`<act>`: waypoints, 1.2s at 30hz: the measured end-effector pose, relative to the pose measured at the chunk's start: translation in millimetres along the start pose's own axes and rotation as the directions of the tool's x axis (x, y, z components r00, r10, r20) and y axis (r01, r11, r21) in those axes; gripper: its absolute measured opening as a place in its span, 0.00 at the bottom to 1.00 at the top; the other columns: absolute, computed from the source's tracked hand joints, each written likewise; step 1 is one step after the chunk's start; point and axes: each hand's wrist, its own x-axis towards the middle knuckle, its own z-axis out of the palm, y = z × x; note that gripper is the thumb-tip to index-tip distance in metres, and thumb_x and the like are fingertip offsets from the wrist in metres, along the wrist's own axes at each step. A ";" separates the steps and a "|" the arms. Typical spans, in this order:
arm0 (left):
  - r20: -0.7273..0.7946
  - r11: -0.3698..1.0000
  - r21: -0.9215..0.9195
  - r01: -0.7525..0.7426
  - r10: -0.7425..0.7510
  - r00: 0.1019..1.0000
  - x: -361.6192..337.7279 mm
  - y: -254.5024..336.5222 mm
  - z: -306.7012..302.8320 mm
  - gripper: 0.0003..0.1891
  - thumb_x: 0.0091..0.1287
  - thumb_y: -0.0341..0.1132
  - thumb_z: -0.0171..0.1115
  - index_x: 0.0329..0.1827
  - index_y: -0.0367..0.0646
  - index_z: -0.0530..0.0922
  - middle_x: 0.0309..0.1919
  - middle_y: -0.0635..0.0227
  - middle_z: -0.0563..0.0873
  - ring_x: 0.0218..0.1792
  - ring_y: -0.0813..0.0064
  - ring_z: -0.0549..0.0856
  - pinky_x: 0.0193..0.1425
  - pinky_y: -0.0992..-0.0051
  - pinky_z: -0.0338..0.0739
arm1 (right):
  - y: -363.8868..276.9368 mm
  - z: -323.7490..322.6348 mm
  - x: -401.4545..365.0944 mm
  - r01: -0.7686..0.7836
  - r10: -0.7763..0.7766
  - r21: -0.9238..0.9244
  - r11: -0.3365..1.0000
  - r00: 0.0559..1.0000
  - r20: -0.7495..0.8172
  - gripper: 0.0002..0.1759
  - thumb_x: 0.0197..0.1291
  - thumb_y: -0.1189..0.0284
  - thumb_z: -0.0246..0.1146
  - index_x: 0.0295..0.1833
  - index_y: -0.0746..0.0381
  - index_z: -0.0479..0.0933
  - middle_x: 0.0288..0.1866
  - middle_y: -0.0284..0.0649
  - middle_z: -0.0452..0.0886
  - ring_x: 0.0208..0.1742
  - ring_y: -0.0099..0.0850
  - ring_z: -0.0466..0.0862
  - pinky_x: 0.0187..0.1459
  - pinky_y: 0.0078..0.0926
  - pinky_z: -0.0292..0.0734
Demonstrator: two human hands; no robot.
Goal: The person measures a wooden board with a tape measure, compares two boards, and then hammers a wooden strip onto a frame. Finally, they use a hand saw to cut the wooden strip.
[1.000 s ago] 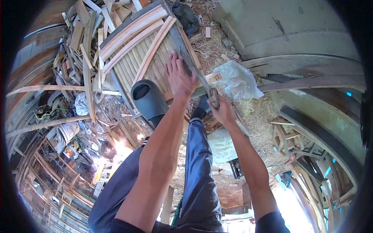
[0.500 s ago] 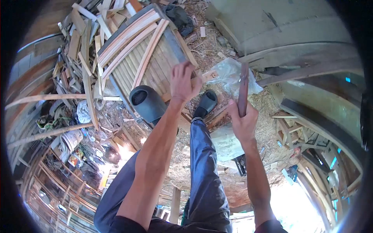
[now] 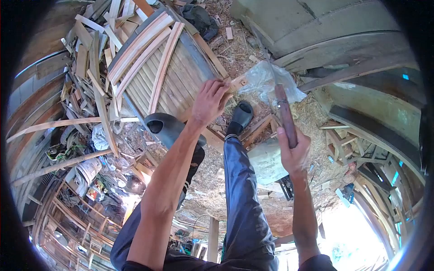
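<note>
My left hand [image 3: 209, 101] is curled over a wooden piece [image 3: 238, 83], whose pale end with a dark mark or hole sticks out past my fingers. It lies at the near right corner of a slatted wooden panel [image 3: 183, 61]. My right hand [image 3: 296, 149] grips the dark wooden handle of a long, thin-bladed tool that looks like a knife [image 3: 285, 110]. Its blade points up and away, over a clear plastic bag [image 3: 266, 81]. The blade is blurred and apart from the wooden piece.
Curved wooden strips [image 3: 165, 67] lie across the panel. My dark clogs [image 3: 242, 114] are beside and on it. Scrap wood [image 3: 92, 58] is heaped at the left. A large grey-green board [image 3: 325, 22] stands at the upper right, with curved timbers [image 3: 366, 74] below it. Shavings cover the floor.
My right hand has moved slightly right and down, and the knife's blade now shows pointing away. My left hand has shifted a little left and lower on the wooden piece.
</note>
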 end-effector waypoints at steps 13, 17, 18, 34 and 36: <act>-0.066 0.987 -0.015 0.158 -0.159 0.985 -7.2 9.0 12.2 0.21 0.56 0.35 0.72 0.53 0.42 0.78 0.46 0.64 0.83 0.52 0.62 0.81 0.58 0.62 0.72 | 5.4 28.5 3.5 0.155 -0.154 -0.002 0.988 0.983 0.099 0.11 0.60 0.68 0.66 0.34 0.66 0.79 0.14 0.41 0.74 0.15 0.34 0.78 0.21 0.31 0.69; -0.043 0.965 0.002 0.262 -0.261 0.964 -5.0 5.4 0.2 0.22 0.56 0.41 0.73 0.51 0.41 0.80 0.49 0.63 0.82 0.57 0.58 0.77 0.61 0.60 0.70 | 10.6 37.3 3.8 0.083 -0.083 0.008 0.997 0.988 0.128 0.12 0.60 0.67 0.66 0.32 0.66 0.78 0.13 0.41 0.71 0.13 0.35 0.74 0.23 0.34 0.68; -0.015 0.959 0.006 0.282 -0.282 0.959 -5.5 4.7 -2.9 0.22 0.55 0.42 0.73 0.50 0.41 0.81 0.51 0.62 0.81 0.58 0.56 0.75 0.62 0.59 0.69 | 11.4 39.6 3.6 0.092 -0.092 0.006 0.996 0.986 0.138 0.12 0.60 0.67 0.66 0.32 0.66 0.78 0.13 0.41 0.71 0.13 0.35 0.74 0.23 0.34 0.68; 0.113 0.865 -0.245 0.438 -0.423 0.899 -1.3 1.4 -9.8 0.18 0.59 0.38 0.71 0.44 0.32 0.79 0.50 0.55 0.78 0.43 0.52 0.83 0.48 0.63 0.78 | 14.1 51.5 -7.0 0.069 -0.058 -0.062 0.996 0.985 0.164 0.14 0.61 0.63 0.65 0.32 0.64 0.79 0.13 0.43 0.70 0.15 0.40 0.74 0.23 0.36 0.68; 0.136 0.822 -0.270 0.502 -0.483 0.865 -0.4 3.1 -7.4 0.19 0.58 0.38 0.72 0.45 0.33 0.79 0.49 0.55 0.78 0.44 0.51 0.82 0.49 0.62 0.77 | 16.6 51.7 -5.1 0.071 -0.061 -0.057 0.996 0.985 0.162 0.14 0.61 0.64 0.65 0.33 0.64 0.79 0.13 0.43 0.70 0.15 0.40 0.74 0.23 0.36 0.68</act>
